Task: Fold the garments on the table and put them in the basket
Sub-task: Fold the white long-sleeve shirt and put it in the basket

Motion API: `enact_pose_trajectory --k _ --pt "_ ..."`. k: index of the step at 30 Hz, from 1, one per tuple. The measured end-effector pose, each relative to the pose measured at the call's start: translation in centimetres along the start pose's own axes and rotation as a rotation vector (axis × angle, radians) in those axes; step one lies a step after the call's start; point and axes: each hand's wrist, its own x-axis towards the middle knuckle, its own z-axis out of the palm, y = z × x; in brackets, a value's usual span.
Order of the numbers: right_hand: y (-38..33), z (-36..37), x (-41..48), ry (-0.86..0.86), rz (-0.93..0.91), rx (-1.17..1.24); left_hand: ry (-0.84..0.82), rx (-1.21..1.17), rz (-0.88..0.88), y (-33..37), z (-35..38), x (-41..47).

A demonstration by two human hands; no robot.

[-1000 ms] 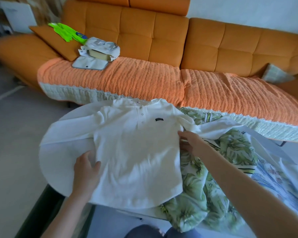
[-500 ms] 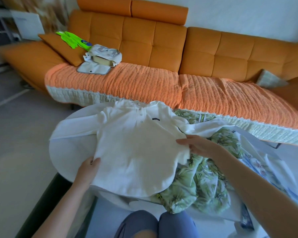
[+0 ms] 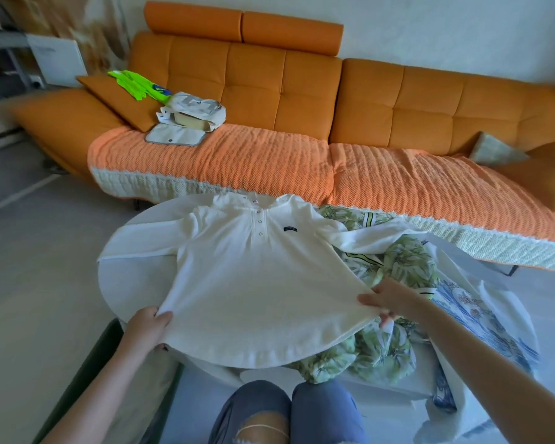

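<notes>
**A:** Where is the shirt?

**B:** A white long-sleeved shirt (image 3: 260,283) lies face up, spread over a round white counter (image 3: 132,280). The collar points to the far edge and the hem hangs over the near edge, above the person's knees. One sleeve lies toward the counter's left edge. The other drapes over a crumpled green garment (image 3: 404,267) on the right side, with a blue garment (image 3: 481,309) at the right edge beyond it. No basket is in view.

**A:** And the hands?

**B:** Both are clamped on the shirt. The left hand (image 3: 148,328) grips the left hem corner, thumb on top and fingers curled under. The right hand (image 3: 388,299) pinches the right side edge just above the hem.

**A:** How will it handle?

**B:** It is probably light, soft and limp. It looks like a knit with no stiffness, so it should sag wherever nothing holds it up, and a hard tug may stretch it. It does not look fragile or slippery. The hem corners, side seams and shoulders look like the best places to hold it, since they keep the cloth flat. The draped sleeve may drag the green garment along.
</notes>
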Motion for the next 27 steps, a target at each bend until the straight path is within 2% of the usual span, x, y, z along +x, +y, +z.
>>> enact_pose_trajectory --k 2,4,6,9,12,16,19,23,25,27 --pt "0.4 0.4 -0.4 -0.109 0.097 -0.057 -0.008 0.111 0.024 -0.2 -0.3 0.0" --pt "0.5 0.4 -0.6 -0.137 0.107 -0.169 -0.017 0.197 0.031 0.1 -0.5 0.0" --pt "0.0 0.1 -0.2 -0.033 0.06 -0.26 0.026 0.306 0.029 1.1 -0.7 0.0" --pt "-2.2 -0.6 0.9 0.229 -0.003 -0.365 0.111 0.449 0.066 2.6 -1.0 0.7" --pt "-4.3 -0.3 3.3 0.422 -0.089 -0.342 0.07 0.28 0.073 3.1 -1.0 3.3" --pt "-6.2 0.9 6.8 0.456 -0.105 -0.15 0.071 0.034 0.068 3.8 -0.3 7.5" --pt "-6.7 1.8 9.4 0.469 -0.061 -0.171 0.144 -0.102 0.008 4.7 0.4 10.7" --pt "-7.0 2.9 12.2 0.523 0.027 -0.255 0.179 -0.063 -0.067 5.4 0.8 13.5" --pt "-7.2 3.2 12.9 0.572 0.002 -0.166 0.181 -0.051 -0.041 5.4 1.0 14.3" --pt "-6.9 3.0 13.2 0.669 -0.019 -0.078 0.265 -0.011 0.011 5.4 0.9 14.3"
